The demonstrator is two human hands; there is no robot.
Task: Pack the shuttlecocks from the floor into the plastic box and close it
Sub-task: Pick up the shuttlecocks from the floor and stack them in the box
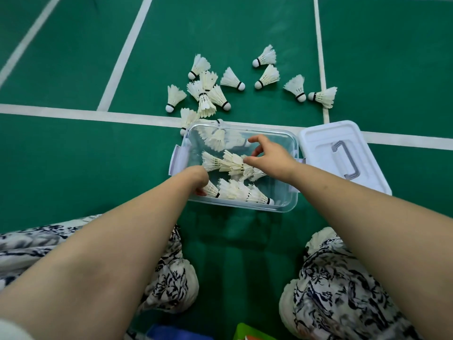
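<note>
A clear plastic box (291,168) stands open on the green court floor, with several white feather shuttlecocks (232,163) lying inside. My left hand (199,179) reaches into the box's near left corner and its fingers curl round a shuttlecock (211,188) there. Over the middle of the box, my right hand (268,155) pinches the cork end of a shuttlecock in the central pile. Several more shuttlecocks (208,94) lie scattered on the floor beyond the box. The white lid (326,148) with a grey handle lies flat just right of the box.
White court lines (73,114) cross the floor behind the box. My knees in patterned black-and-white fabric (338,285) flank a strip of bare floor before the box. Blue and green objects (245,333) peek in at the bottom edge.
</note>
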